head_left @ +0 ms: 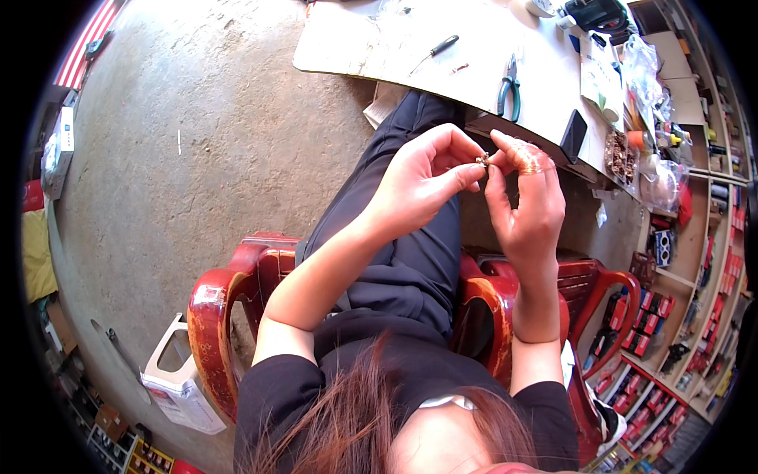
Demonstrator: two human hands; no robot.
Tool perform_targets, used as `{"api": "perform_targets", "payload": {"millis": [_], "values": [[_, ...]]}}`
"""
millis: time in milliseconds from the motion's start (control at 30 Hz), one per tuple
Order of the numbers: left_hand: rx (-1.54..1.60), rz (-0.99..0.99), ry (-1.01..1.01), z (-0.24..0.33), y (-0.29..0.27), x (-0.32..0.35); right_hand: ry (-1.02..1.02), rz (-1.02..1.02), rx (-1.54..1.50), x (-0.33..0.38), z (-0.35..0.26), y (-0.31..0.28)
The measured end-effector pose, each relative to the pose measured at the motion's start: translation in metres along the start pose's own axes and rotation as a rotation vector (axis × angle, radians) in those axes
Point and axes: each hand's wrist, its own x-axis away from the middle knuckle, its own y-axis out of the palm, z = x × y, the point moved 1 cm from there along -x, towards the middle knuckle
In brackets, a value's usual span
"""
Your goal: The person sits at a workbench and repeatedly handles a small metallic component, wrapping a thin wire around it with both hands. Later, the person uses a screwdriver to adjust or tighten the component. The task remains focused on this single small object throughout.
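Above my lap, my left hand (430, 178) pinches a small shiny metal piece (482, 160) between thumb and forefinger. Its exact kind is too small to make out. My right hand (525, 186) meets it from the other side, with thumb and fingertips closed in at the same piece. Thin copper-coloured wire (535, 162) seems to lie across the right fingers. On the white table ahead, pliers with dark green handles (510, 91) lie closest to my hands. Farther left on it rests a screwdriver (442, 46) with a dark handle.
The white table (355, 39) has its near edge just beyond my hands. A black phone-like slab (574, 136) stands at that edge, beside a bag of brown small parts (620, 156). Red plastic chairs (213, 340) surround me. Shelves of boxed goods (647, 316) line the right.
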Motion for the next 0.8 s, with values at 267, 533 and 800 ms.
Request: {"api": "perform_targets", "payload": {"millis": [267,533,800], "values": [[-0.017,-0.06,-0.036,0.0034,-0.0025,0.0006,0.001,0.013,0.038,-0.002,0.0028,-0.001],[-0.125,-0.134,0.066,0.0005,-0.0045,-0.0024,-0.004,0.005,0.044,-0.0018,0.0041,-0.0067],[-0.237,-0.191,0.052,0.0014,-0.0075,-0.0028,-0.088,-0.035,0.051,-0.0023,0.0056,-0.0057]]}}
